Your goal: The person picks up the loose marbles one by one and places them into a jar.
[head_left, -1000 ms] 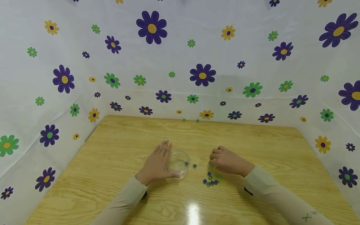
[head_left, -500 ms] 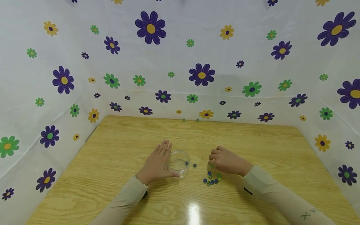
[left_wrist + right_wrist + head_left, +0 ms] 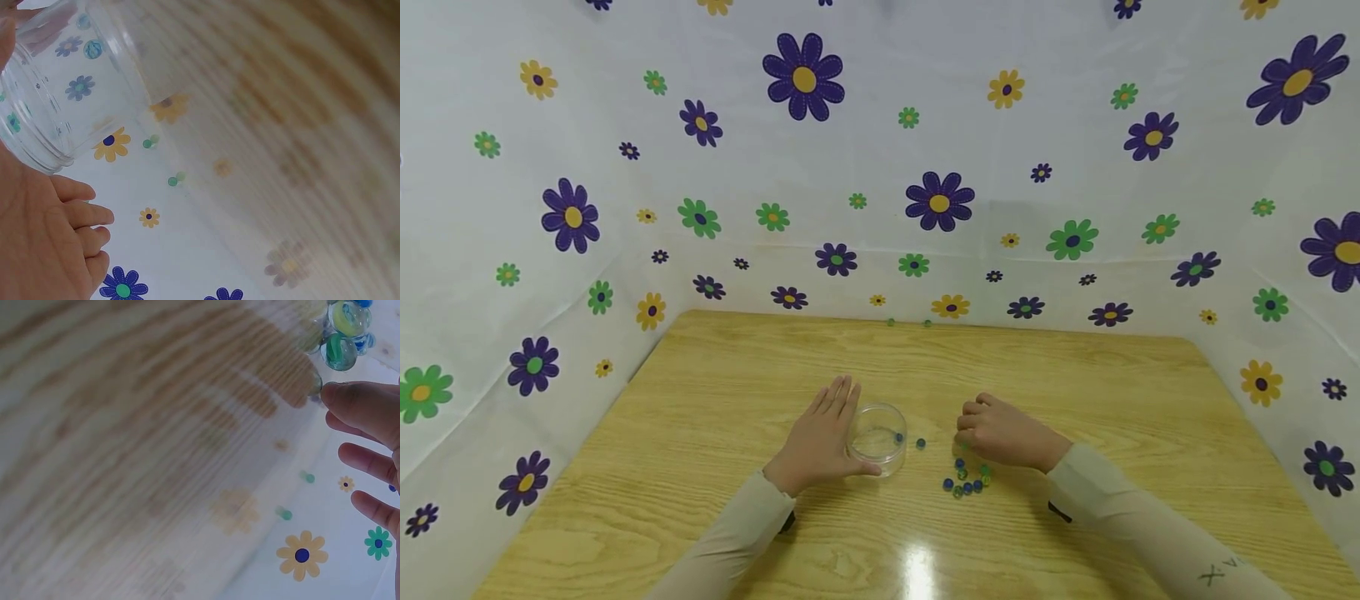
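Observation:
My left hand stands against the left side of a clear, upright jar. Its fingers are straight, and the thumb lies along the jar's near side. One blue marble shows within the jar's outline; in the left wrist view a swirled marble appears through the clear wall. Another blue marble lies just right of the jar. Low over the table, my right hand has its thumb tip right at a marble, which it partly hides. Its other fingers are loosely spread in the right wrist view.
Several blue and green marbles lie clustered just in front of my right hand. Two green marbles rest at the table's back edge. A white flowered cloth walls in the wooden table at back and sides.

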`<action>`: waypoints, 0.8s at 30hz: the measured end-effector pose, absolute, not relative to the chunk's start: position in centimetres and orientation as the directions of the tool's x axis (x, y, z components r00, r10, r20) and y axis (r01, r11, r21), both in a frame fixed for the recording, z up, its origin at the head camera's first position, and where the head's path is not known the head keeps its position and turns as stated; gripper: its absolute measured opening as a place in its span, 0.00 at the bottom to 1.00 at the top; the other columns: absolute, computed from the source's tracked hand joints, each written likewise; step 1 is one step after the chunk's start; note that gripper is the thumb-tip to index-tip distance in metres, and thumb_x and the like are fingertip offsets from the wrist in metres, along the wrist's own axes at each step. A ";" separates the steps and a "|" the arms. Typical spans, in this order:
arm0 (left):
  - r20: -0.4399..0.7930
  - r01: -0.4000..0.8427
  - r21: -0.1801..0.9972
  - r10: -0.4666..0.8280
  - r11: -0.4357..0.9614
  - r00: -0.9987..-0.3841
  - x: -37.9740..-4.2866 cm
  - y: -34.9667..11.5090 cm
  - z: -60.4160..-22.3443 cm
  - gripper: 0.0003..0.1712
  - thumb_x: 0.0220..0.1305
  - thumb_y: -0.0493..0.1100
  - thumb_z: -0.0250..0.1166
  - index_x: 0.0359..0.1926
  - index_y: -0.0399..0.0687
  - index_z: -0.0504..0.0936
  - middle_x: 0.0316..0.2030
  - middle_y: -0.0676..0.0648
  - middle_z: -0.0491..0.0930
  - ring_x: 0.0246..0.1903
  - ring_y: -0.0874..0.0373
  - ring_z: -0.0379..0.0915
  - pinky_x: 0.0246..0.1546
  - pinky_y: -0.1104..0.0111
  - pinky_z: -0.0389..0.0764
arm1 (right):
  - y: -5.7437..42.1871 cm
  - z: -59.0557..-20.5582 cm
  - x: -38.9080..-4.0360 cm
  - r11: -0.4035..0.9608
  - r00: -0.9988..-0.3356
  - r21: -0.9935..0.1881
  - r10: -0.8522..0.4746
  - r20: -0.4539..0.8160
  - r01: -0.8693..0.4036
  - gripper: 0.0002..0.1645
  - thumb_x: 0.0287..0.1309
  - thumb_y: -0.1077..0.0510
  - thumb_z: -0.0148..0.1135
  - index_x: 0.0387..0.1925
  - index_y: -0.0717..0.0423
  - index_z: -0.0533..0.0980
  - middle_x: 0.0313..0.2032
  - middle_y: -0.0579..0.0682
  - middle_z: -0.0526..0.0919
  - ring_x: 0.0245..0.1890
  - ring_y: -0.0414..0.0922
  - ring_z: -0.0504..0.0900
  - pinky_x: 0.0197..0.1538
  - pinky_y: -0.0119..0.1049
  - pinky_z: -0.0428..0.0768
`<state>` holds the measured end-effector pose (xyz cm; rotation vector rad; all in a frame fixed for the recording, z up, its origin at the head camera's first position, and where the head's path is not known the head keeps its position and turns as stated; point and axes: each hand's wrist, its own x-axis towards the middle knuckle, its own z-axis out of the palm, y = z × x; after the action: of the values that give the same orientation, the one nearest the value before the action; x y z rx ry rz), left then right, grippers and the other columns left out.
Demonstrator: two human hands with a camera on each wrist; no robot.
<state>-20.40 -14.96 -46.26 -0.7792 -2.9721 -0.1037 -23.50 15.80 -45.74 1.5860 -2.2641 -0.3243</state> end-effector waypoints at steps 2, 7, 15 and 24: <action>0.079 0.492 0.046 0.488 0.869 -0.869 -20.4 -14.9 -46.2 0.70 0.43 0.80 0.58 0.72 0.33 0.47 0.71 0.33 0.48 0.73 0.43 0.41 0.72 0.54 0.50 | 15.7 -45.8 -23.5 0.346 -0.312 0.380 -0.938 0.149 -0.858 0.05 0.48 0.56 0.71 0.30 0.44 0.83 0.30 0.39 0.83 0.33 0.38 0.75 0.43 0.35 0.75; 0.078 0.492 0.052 0.488 0.869 -0.869 -20.3 -14.9 -46.2 0.70 0.43 0.80 0.58 0.72 0.33 0.47 0.71 0.33 0.48 0.73 0.43 0.41 0.73 0.54 0.50 | 15.7 -46.0 -23.5 0.348 -0.316 0.384 -0.938 0.144 -0.856 0.05 0.49 0.56 0.71 0.30 0.44 0.83 0.30 0.39 0.83 0.32 0.38 0.74 0.43 0.35 0.74; 0.085 0.494 0.064 0.488 0.867 -0.869 -20.3 -15.0 -46.2 0.71 0.43 0.80 0.58 0.72 0.33 0.47 0.71 0.33 0.48 0.73 0.43 0.41 0.73 0.54 0.49 | 15.7 -45.8 -23.4 0.346 -0.312 0.386 -0.938 0.150 -0.855 0.01 0.51 0.54 0.68 0.28 0.44 0.82 0.29 0.39 0.83 0.31 0.38 0.73 0.41 0.34 0.73; 0.076 0.491 0.079 0.486 0.868 -0.871 -20.3 -14.9 -46.1 0.70 0.44 0.79 0.58 0.71 0.32 0.47 0.72 0.33 0.48 0.73 0.43 0.41 0.73 0.54 0.49 | 15.8 -45.8 -23.4 0.356 -0.328 0.386 -0.934 0.140 -0.851 0.04 0.49 0.54 0.70 0.29 0.45 0.83 0.30 0.39 0.84 0.31 0.39 0.75 0.41 0.35 0.74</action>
<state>-20.25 -14.93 -46.09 -0.7809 -2.9844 -0.1479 -23.36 15.79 -45.76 1.5731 -2.2881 -0.3477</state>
